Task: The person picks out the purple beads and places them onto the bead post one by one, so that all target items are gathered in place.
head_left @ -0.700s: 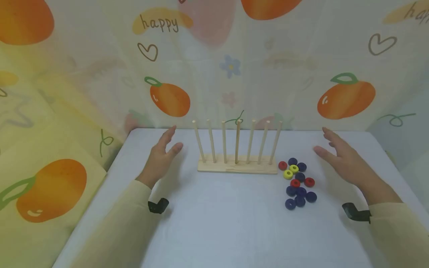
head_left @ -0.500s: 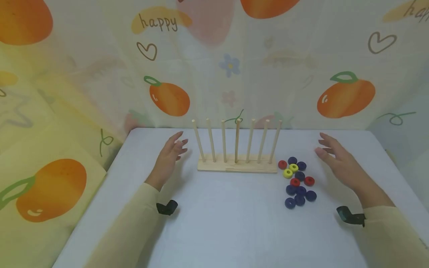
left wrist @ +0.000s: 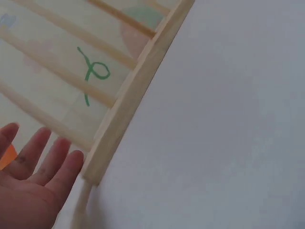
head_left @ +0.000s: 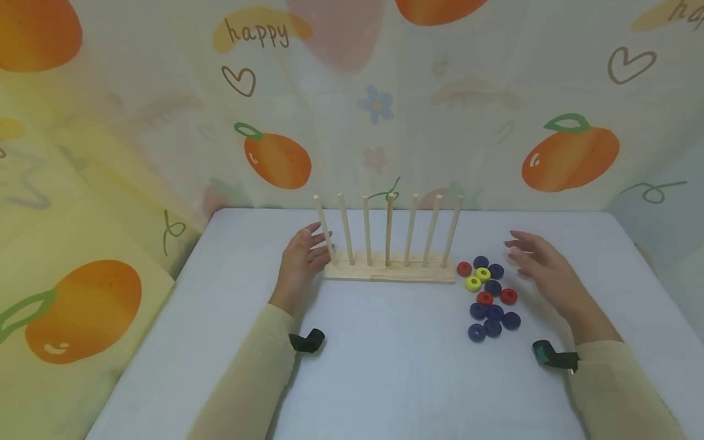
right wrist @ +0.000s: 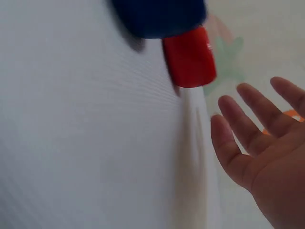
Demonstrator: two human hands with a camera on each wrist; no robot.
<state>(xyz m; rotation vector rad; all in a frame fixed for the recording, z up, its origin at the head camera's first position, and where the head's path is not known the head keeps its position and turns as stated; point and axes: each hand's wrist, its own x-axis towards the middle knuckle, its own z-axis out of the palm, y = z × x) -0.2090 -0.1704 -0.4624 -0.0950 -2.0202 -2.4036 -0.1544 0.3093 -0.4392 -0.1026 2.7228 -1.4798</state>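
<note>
A pale wooden base with several upright pegs, a peg rack [head_left: 389, 276], stands at the middle of the table. My left hand [head_left: 299, 263] is at its left end, fingers extended behind the leftmost peg; in the left wrist view the fingertips [left wrist: 76, 160] are right at the end of the base. To the right of the rack lie loose rings: several dark blue rings [head_left: 493, 288], red rings [head_left: 508, 296] and two yellow rings [head_left: 473, 283]. My right hand [head_left: 541, 263] hovers to the right of them with relaxed fingers, holding nothing. A red ring [right wrist: 190, 57] shows near it in the right wrist view.
A white cloth covers the table [head_left: 374, 366]. Behind it hangs a fruit-printed curtain [head_left: 429, 134], which continues down the left side. Each wrist carries a dark camera mount [head_left: 308, 341] over a cream sleeve.
My left hand has moved right, from beside the rack to its left end. My right hand has shifted left and slightly nearer, towards the rings. The rack and rings stay in place.
</note>
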